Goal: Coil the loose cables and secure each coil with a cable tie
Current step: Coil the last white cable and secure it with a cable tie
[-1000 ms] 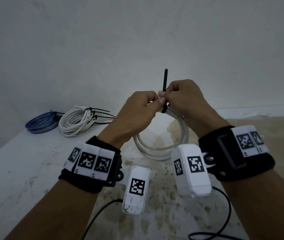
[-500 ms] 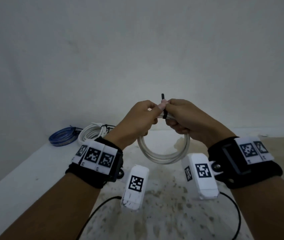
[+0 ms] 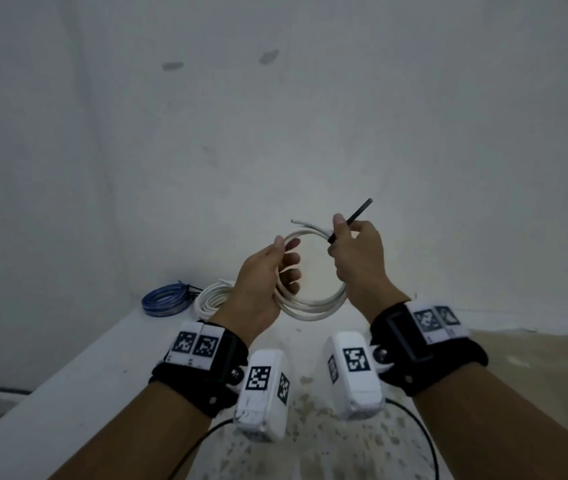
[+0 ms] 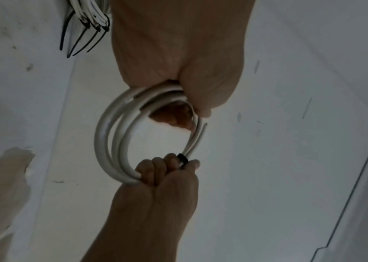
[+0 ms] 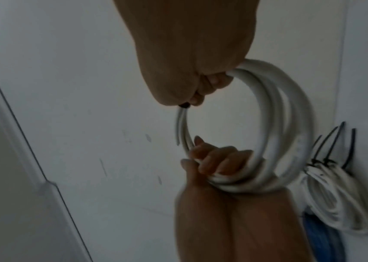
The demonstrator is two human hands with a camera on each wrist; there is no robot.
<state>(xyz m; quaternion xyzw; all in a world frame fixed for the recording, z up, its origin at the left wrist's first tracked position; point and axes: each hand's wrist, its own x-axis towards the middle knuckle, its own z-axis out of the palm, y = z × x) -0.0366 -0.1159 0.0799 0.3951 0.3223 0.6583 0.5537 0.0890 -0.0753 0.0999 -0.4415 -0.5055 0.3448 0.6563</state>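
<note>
White cable coil [image 3: 313, 303] is hanging in the air above the tabletop [image 3: 78, 386], the left hand [image 3: 265, 275] gripping its 9 o'clock side and the right hand [image 3: 355, 254] pinching the black cable tie [image 3: 352, 220] at 1 o'clock, while two tied coils [image 3: 185, 301] are already lying at the tabletop's 10 o'clock corner.

I see a white cable coil [image 3: 313, 306] with a smooth, slightly glossy plastic jacket; its black cable tie [image 3: 352, 220] at 1 o'clock looks matt plastic; the tabletop [image 3: 78, 382] looks matt.

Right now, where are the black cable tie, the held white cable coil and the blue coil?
Black plastic cable tie [image 3: 357, 213]: head view, free tail.
Held white cable coil [image 3: 313, 308]: head view, bottom arc.
Blue cable coil [image 3: 165, 301]: head view, its loops.
</note>
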